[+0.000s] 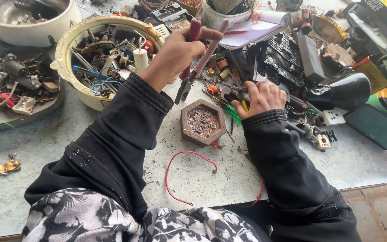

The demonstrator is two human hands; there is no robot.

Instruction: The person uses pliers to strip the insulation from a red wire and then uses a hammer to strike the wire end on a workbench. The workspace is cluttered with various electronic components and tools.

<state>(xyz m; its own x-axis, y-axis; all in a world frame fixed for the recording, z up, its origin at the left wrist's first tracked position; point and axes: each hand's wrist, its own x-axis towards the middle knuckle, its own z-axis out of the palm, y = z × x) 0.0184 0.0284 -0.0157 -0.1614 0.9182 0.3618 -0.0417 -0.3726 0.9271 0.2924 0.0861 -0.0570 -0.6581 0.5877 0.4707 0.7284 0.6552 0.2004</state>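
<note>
At the middle of the grey, speckled worktop (41, 143) we see the pliers (192, 62), held above the surface: dark metal jaws pointing down and toward us, two long handles sleeved in dull red and pink plastic spreading upward. The left hand (180, 51) is clamped round the red handle, thumb across the top, while the pink handle stands free beside the fingers; the jaw tips look slightly parted, though they are small and dark and we cannot be sure. Just below them sits a hexagonal wooden block (202, 122), brown and worn, its hollowed top littered with fine metal scraps. The right hand (260, 97) lies palm down, fingers curled together into a heap of small parts just right of the block; what it grips, if anything, is hidden beneath the fingers, with only a yellow sliver and a green plastic piece (233, 112) showing at its edge. Both arms wear black ribbed-cuff sleeves. A loop of thin red wire (182, 157) lies on the table nearer us, one end running under the right sleeve. Left of the pliers stands a round cream plastic tub (68, 76), chipped at the rim, full of tangled blue wire, screws and fittings. A black moulded casing (287, 58) lies behind the right hand, partly buried in clutter.
</note>
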